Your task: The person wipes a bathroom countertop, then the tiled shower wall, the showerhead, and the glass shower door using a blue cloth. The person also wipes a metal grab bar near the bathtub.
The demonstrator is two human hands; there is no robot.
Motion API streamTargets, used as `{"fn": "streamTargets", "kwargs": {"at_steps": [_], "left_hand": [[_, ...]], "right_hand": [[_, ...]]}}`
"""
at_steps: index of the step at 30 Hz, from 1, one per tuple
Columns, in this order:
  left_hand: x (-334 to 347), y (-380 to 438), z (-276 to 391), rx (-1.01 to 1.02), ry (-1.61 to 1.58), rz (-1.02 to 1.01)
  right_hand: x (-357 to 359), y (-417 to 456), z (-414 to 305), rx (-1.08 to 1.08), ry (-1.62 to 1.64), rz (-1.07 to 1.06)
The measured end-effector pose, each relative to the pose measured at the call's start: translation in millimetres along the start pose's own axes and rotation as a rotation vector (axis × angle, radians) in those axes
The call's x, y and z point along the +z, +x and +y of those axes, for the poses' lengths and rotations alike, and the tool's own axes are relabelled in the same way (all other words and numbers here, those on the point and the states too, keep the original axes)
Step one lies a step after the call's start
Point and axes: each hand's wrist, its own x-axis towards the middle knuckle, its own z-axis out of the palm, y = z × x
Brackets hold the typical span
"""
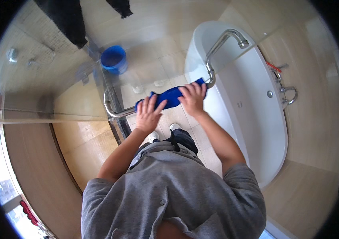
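A blue cloth (171, 97) lies along a shiny metal bar (123, 113), covering its middle stretch. My left hand (148, 115) presses on the cloth's left part with the fingers spread. Toward the other end, my right hand (194, 100) grips the cloth near its right corner. The bar comes out bare on both sides of the cloth; it bends upward at the left, and at the right it meets a curved metal pipe (217, 44) with a capped end. My thumbs are inward, and the underside of the bar is hidden.
A white bathtub (241, 107) stands at my right, with a chrome faucet (290, 94) and an orange-handled tool (274, 67) along its far side. Ahead on the tiles is a blue bucket (114, 59). Glass panels (77, 89) rise at the left, beside a dark sill (118, 119).
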Motion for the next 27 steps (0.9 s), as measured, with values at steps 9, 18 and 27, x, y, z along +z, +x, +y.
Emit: {"fn": "streamTargets", "kwargs": {"at_steps": [9, 18, 27], "left_hand": [[-14, -47, -49, -0.105, 0.08, -0.025], [11, -9, -4, 0.036, 0.088, -0.006], [9, 0, 17, 0.066, 0.071, -0.019]], "right_hand": [[35, 4, -80, -0.056, 0.105, 0.056], [18, -4, -36, -0.024, 0.01, -0.009], [2, -5, -13, -0.031, -0.02, -0.019]]}}
